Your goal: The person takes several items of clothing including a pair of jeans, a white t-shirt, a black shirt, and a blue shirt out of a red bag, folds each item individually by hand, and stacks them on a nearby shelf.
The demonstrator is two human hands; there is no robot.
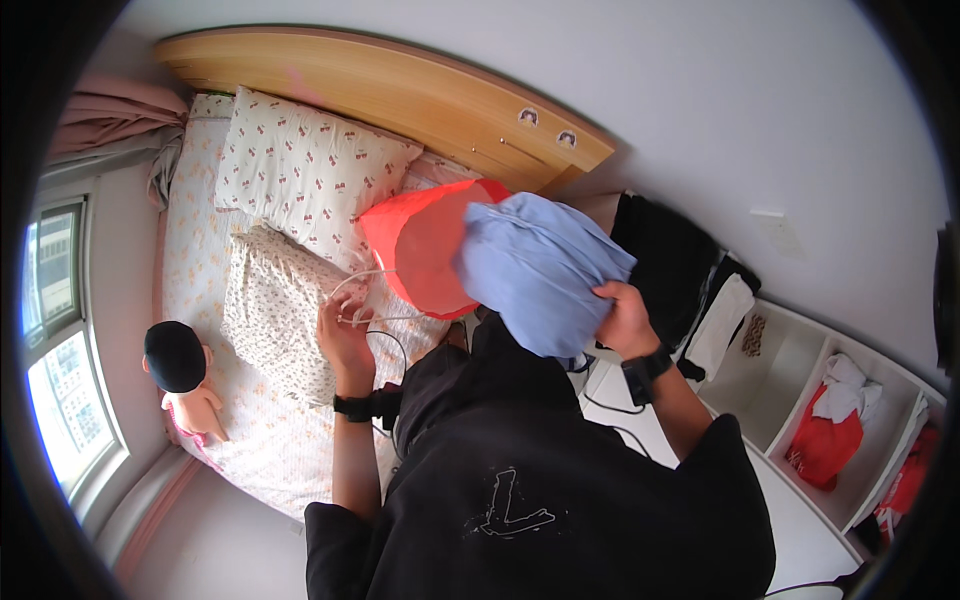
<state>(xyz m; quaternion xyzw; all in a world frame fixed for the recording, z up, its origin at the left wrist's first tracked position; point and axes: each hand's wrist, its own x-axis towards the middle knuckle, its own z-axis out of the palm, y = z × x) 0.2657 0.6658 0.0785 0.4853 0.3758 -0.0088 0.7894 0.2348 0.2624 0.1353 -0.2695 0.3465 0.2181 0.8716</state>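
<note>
My right hand (626, 321) grips the edge of a folded light-blue cloth (544, 274), which looks like a garment. The cloth hangs over the right side of a red paper bag (429, 259) and hides part of its rim. The bag's mouth faces me, and a pale cord handle (358, 279) loops out of it. My left hand (349, 337) has its fingers curled around that cord handle, to the left of the bag. Whether anything lies deep in the bag is hard to tell.
A cherry-print pillow (315, 172) and a folded floral bedding piece (277, 315) lie on the bed, with a doll (187, 379) at the left. A wooden headboard (390, 86) stands behind. To the right, dark clothes (660, 247) sit beside white cubbies (795, 397) holding red and white clothes.
</note>
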